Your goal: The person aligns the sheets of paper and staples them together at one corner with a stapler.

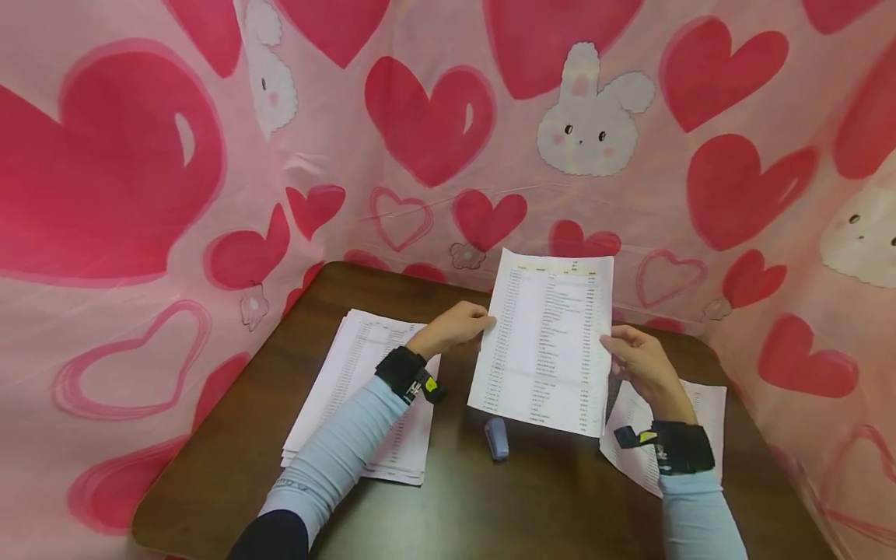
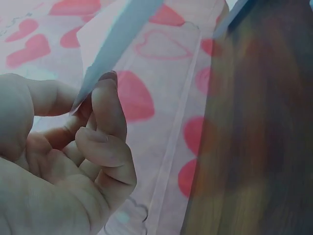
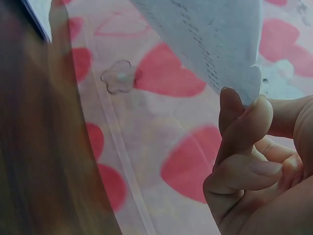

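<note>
A printed sheet of paper (image 1: 542,342) is held up above the table, its text facing the head camera. My left hand (image 1: 453,327) pinches its left edge between thumb and fingers; in the left wrist view the paper (image 2: 110,46) appears nearly edge-on above the fingertips. On the other side my right hand (image 1: 644,362) pinches the right edge, and the right wrist view shows the paper (image 3: 220,44) gripped near the thumb. Below the sheet a small blue-grey stapler (image 1: 497,439) lies on the table.
Under the left forearm lies a stack of printed sheets (image 1: 336,389). More printed paper (image 1: 710,408) lies beneath the right wrist, with a dark grey patch beside it. The brown wooden table (image 1: 448,513) meets a pink heart-patterned cloth (image 1: 322,140) at its back and sides.
</note>
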